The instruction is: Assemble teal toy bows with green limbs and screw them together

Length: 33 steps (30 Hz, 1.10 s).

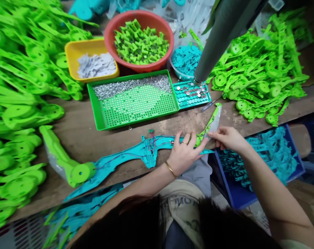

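Note:
A long blue bow-shaped plastic shell (128,154) lies along the bench's front edge, with thin wires and a small green circuit board (151,131) at its middle. My left hand (184,152) is over its right end, fingers bent down onto the shell and the base of a green arm (211,119). A translucent plastic strip (215,121) runs along that arm. My right hand (228,138) pinches the strip's lower end between thumb and fingers. Another green arm with a round hub (81,173) is at the shell's left end. My fingers hide the right joint.
Green arms are heaped at left (24,69) and right (260,69). Behind the shell stand a green tray of screws (136,119), a small blue tray of metal discs (191,93), a red bowl (138,65) and a yellow bin (71,58). A grey pole (224,38) slants down; a screwdriver (210,104) lies nearby.

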Tool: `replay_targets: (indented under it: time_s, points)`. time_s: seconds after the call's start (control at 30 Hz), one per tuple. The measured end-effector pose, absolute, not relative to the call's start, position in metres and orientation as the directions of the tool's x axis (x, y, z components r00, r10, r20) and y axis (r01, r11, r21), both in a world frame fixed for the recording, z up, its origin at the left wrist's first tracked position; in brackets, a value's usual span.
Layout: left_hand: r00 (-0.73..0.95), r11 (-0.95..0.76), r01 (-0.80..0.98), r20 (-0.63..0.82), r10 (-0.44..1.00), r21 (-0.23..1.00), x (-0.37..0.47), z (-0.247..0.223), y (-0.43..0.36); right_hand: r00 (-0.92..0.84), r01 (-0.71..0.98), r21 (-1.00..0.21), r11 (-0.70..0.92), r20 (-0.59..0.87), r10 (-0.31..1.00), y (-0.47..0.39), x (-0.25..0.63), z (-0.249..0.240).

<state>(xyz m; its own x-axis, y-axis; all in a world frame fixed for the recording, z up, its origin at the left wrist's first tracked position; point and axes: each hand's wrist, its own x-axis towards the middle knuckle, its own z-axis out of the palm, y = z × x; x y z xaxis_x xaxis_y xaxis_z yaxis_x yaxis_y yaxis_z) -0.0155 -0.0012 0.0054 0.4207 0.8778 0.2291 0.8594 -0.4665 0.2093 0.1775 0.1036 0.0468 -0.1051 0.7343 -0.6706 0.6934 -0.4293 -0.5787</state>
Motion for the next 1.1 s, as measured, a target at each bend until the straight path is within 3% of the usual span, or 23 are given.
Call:
replay_targets:
  time_s: [0.17, 0.4, 0.57, 0.7, 0.8, 0.87, 0.9, 1.0, 1.1]
  points:
    - [0.411, -0.476, 0.862, 0.307, 0.858, 0.175, -0.016, 0.005, 0.000, 0.038, 0.589, -0.710, -0.386, -0.452, 0.891, 0.157, 0.176, 0.046]
    - [0.413, -0.476, 0.863, 0.308, 0.857, 0.170, -0.016, 0.002, -0.002, -0.036, 0.583, -0.725, -0.366, -0.473, 0.880, 0.180, 0.185, 0.035]
    - [0.448, -0.523, 0.833, 0.335, 0.829, 0.179, -0.016, 0.001, -0.008, 0.034, 0.614, -0.652, -0.445, -0.541, 0.840, 0.160, 0.204, 0.041]
    - [0.446, -0.534, 0.828, 0.378, 0.811, 0.169, -0.016, 0.000, -0.008, 0.027, 0.803, -0.506, -0.316, -0.499, 0.866, 0.162, 0.202, 0.049]
    - [0.447, -0.534, 0.826, 0.367, 0.815, 0.180, -0.018, 0.002, -0.008, -0.018, 0.938, -0.344, -0.028, -0.130, 0.991, 0.177, 0.198, 0.054]
    - [0.452, -0.535, 0.823, 0.351, 0.820, 0.190, -0.018, 0.004, -0.008, -0.110, 0.969, -0.203, 0.138, 0.144, 0.983, 0.189, 0.197, 0.055]
    - [0.455, -0.536, 0.822, 0.343, 0.822, 0.193, -0.018, 0.005, -0.008, -0.165, 0.973, -0.127, 0.193, 0.204, 0.965, 0.194, 0.196, 0.054]
    - [0.467, -0.537, 0.825, 0.322, 0.824, 0.177, -0.018, 0.009, -0.008, -0.289, 0.957, 0.039, 0.287, 0.187, 0.939, 0.201, 0.195, 0.050]
    - [0.489, -0.548, 0.822, 0.300, 0.819, 0.156, -0.018, 0.013, -0.007, -0.413, 0.910, 0.076, 0.407, 0.214, 0.885, 0.190, 0.191, 0.045]
